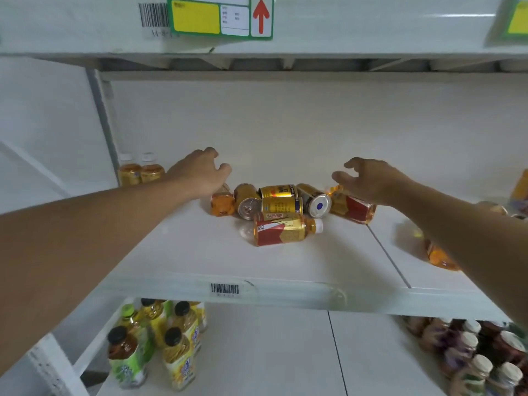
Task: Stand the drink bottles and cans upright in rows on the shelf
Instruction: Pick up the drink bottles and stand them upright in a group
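A heap of fallen drinks lies mid-shelf on the white shelf (200, 252): an orange bottle (222, 204), gold cans (247, 200) (281, 205), a can showing its silver end (315, 201), and two red-and-gold labelled bottles (281, 229) (353, 207). Two orange bottles (141, 172) stand upright at the back left. My left hand (200, 174) hovers open just above the orange bottle, fingers curled. My right hand (371, 178) is open over the right-hand red-labelled bottle, close to it but not gripping.
Another orange bottle (440, 257) lies on the shelf under my right forearm, with more drinks at the far right edge (520, 192). The lower shelf holds upright bottles at left (154, 344) and right (480, 358). An upper shelf edge carries a yellow label (220, 17).
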